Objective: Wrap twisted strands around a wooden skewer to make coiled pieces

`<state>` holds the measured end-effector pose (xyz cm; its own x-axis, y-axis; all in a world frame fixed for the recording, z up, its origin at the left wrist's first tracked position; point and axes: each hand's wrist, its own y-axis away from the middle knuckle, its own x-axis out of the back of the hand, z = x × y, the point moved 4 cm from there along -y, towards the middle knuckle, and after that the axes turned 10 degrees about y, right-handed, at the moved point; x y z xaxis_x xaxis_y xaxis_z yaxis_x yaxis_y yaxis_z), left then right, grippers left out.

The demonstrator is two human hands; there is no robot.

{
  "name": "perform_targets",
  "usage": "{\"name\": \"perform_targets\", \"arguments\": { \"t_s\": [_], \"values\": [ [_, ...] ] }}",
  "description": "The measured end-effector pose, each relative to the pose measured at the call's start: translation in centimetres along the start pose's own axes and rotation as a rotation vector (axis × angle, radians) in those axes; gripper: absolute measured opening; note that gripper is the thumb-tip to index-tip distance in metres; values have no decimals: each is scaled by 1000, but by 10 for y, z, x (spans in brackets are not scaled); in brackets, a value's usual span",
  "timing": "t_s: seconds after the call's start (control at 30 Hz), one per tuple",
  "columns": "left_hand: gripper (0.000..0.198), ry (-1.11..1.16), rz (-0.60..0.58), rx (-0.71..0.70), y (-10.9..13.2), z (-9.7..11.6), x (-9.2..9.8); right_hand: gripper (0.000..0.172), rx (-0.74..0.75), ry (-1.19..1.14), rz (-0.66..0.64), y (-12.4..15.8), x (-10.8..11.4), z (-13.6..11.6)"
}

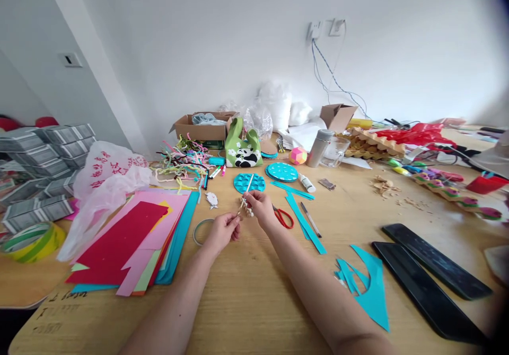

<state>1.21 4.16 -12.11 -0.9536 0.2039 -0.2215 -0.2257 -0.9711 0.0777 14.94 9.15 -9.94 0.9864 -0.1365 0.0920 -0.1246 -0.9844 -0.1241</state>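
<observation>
In the middle of the table, my right hand (260, 208) pinches a thin white stick (249, 183) that points up and away. Small pale round bits (249, 213) hang just below its fingers. My left hand (226, 231) is close beside it, lower and to the left, with fingertips pressed together near those bits. What the left fingers hold is too small to make out. Behind the hands lies a blue disc with raised bumps (242, 181). Red-handled scissors (283, 218) rest right of my right hand, and a tape roll (194, 233) lies left of my left hand.
Coloured paper sheets (123, 238) are piled at left. Blue paper scraps (376, 286), a pen (310, 219) and two black trays (425, 286) lie at right. Farther back are a glue bottle (307, 183), a steel flask (320, 148) and a green panda bag (243, 150).
</observation>
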Motion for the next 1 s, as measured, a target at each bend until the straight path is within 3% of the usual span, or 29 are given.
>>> {"name": "perform_targets", "arguments": {
  "t_s": [0.37, 0.5, 0.7, 0.77, 0.87, 1.0],
  "values": [
    [28, -35, -15, 33, 1, -1, -1, 34, -15, -2, 46, 0, 1, 5],
    [29, -32, -28, 48, 1, -3, -2, 34, -18, 5, 125, -3, 6, 7],
    [34, -9, -112, 150, 3, -12, -5, 41, -6, 75, 408, -15, 56, 0],
    [36, 46, -119, 167, 2, -10, -2, 43, -5, 123, 430, -18, 69, -5],
    [38, 273, -47, 113, -1, 2, 10, 36, -19, 218, 255, -17, 61, -8],
    [37, 513, 99, -26, -8, 18, 30, 23, -20, 374, -145, 3, 8, -1]
  ]
}}
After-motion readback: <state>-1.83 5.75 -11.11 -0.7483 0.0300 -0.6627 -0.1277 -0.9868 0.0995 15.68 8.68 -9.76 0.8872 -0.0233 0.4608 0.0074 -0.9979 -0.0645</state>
